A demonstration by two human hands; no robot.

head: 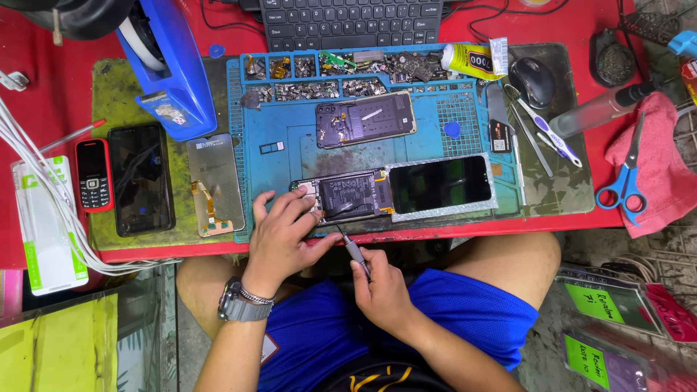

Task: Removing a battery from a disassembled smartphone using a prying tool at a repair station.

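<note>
Fingers (pixel 301 207) of left hand (pixel 279 236) spreading flat, pressing down on near end of opened phone (pixel 341 196), gripping nothing. Right hand (pixel 381 290) curling closed around thin screwdriver (pixel 353 249), tip angling up toward phone's lower edge, just beside left thumb. Lying directly past left fingertips on blue work mat (pixel 290 149): opened phone with black battery showing, touching detached screen (pixel 443 185) further right. Resting beyond, up the mat: second phone back (pixel 365 118). Sitting left of left hand: loose display panel (pixel 214 181), dark smartphone (pixel 141 178), red keypad phone (pixel 94 175).
</note>
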